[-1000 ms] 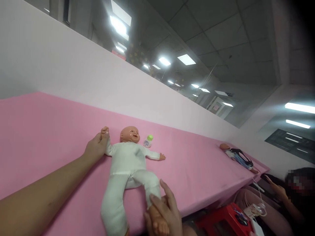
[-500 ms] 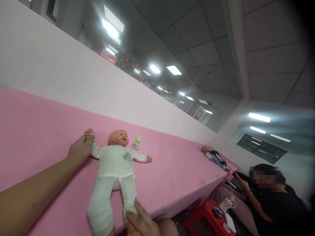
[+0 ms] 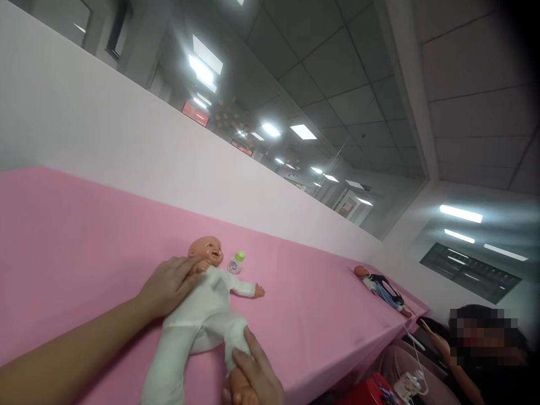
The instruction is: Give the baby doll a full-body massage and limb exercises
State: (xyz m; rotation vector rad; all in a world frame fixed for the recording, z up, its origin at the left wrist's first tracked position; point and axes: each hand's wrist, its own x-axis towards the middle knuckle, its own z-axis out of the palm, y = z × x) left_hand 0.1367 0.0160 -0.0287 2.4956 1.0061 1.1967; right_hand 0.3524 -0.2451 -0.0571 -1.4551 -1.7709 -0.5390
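A baby doll (image 3: 211,298) in a white suit lies on its back on the pink-covered table (image 3: 304,315). My left hand (image 3: 171,284) is closed around the doll's arm near its hand, which is folded over the chest below the chin. Lower down, my right hand (image 3: 255,368) grips the doll's lower leg by the foot, and that knee is bent. The doll's other arm (image 3: 244,288) lies stretched out to the side. Beside its head stands a small bottle (image 3: 235,262) with a green cap. The other foot is out of the frame.
Farther along the table lies a second doll (image 3: 382,289) in blue and white clothes with a black strap. At the right sits a person (image 3: 485,360) holding a phone, near a red stool (image 3: 367,392) with small items. A white wall (image 3: 126,152) with glass above backs the table.
My left hand has brought the doll's arm from out at the side in across its chest. My right hand has pushed the leg up slightly, bending the knee. The view has tilted.
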